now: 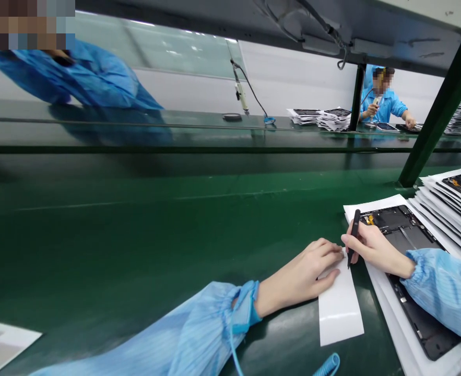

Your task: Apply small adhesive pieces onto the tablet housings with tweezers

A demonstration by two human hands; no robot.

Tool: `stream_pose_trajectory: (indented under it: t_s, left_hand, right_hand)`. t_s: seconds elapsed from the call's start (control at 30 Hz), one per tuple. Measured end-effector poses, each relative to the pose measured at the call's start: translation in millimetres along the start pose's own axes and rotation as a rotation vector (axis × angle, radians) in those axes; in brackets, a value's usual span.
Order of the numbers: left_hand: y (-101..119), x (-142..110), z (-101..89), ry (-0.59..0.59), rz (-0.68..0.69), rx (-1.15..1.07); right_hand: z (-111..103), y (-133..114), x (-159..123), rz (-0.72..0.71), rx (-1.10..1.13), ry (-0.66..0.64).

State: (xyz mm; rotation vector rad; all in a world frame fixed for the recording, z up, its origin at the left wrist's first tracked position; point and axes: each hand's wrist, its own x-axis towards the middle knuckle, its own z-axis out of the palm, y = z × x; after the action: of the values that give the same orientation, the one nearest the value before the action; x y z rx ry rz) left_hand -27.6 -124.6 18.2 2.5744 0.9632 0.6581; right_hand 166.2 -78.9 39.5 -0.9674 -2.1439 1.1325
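Black slender tool (354, 233) in right hand (374, 249), near glossy white strip (340, 313)

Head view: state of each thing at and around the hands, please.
White strip: flat on the green table, partly covered.
Left hand: laid over the strip, thumb apart from fingers.
Black pen-like tool: held near upright, tip down by the strip's right edge.
Right hand: closed around the tool.
Dark panel: inner parts exposed, lying on white sheets.
Stack: uneven, layered sheets and panels.
Blue wrist band: worn, left wrist.
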Motion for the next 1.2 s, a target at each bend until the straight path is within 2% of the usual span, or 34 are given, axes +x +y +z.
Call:
stream_pose_trajectory:
  t_s: [1.2]
  left_hand:
    - [3.4,-1.6,-2.3,0.003,-0.012,0.019]
  right_hand:
    - [4.0,7.1,1.9,0.006,0.058,0.016]
